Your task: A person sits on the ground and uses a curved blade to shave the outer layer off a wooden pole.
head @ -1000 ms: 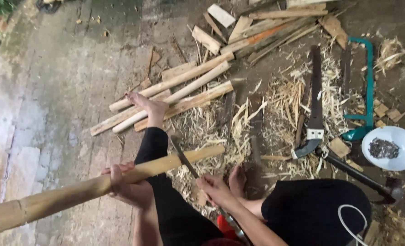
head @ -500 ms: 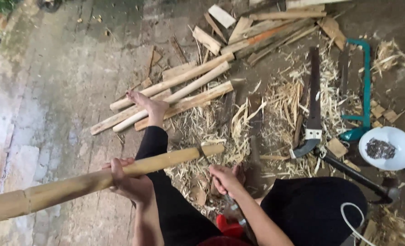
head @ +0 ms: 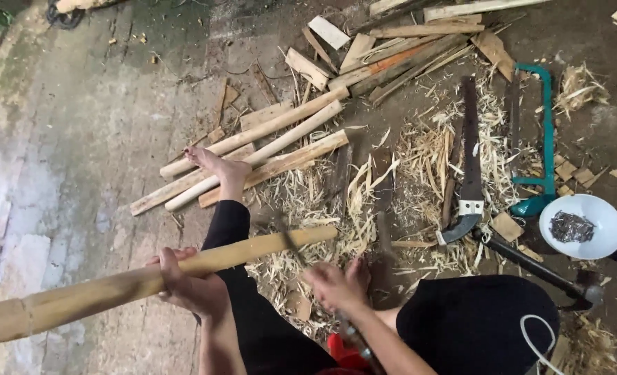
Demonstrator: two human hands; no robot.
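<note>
The bamboo pole (head: 149, 281) is lying across my lap, running from the near left corner toward the middle of the scene, its far end (head: 322, 234) hanging over a heap of shavings (head: 308, 201). I am gripping it with my left hand (head: 183, 281), fingers wrapped fully around the shaft from above, so that hand is closed on the pole. My right hand (head: 333, 286) is closed around the handle of a blade (head: 291, 243); the blade is blurred, but it seems to be angling up toward the pole near its far end. I judge that I am working at the shaving or trimming step on that end, with the cut underway rather than finished. The next stroke calls for the left hand holding the pole steady against twisting while the right draws the blade along the grain, away from my outstretched left foot (head: 215, 163).

Past that foot, several split lengths of wood (head: 267, 149) are lying side by side. To the right, a hand saw (head: 469, 160) and a green-framed saw (head: 541, 132) are resting among the shavings, with a white bowl (head: 600, 239) of dark small pieces at the right edge and a hammer (head: 530, 264) just near it.
</note>
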